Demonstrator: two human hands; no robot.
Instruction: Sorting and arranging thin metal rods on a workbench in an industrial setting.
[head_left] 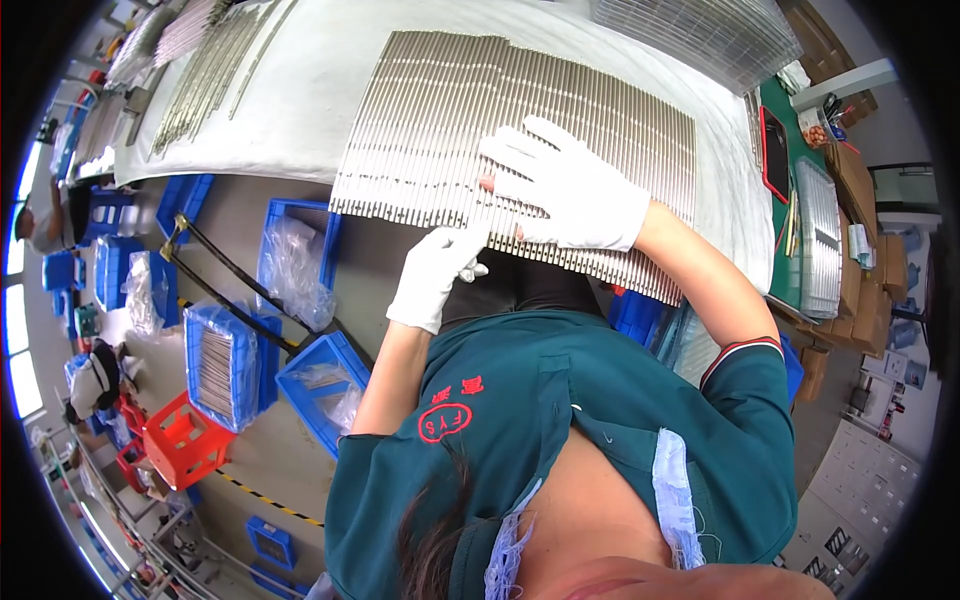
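Note:
A wide row of slim silvery metal rods [420, 130] lies side by side on the white-covered table, their near ends reaching its front edge. My right hand [575, 190], in a white glove, rests flat across the rods with its fingers spread. Bare skin shows at two of its fingertips. At the near ends of the rods, left of the right hand, my left hand [438, 272] is closed, also in a white glove. Its fingers are curled against the rod ends, and what they pinch, if anything, is hidden.
More thin rods [215, 75] lie at the table's far left. Stacked clear trays [700, 35] stand at the back right. A red-edged dark tablet-like object [774, 152] lies on a green surface. Blue crates [325, 385] and a red stool [183, 440] stand on the floor at left.

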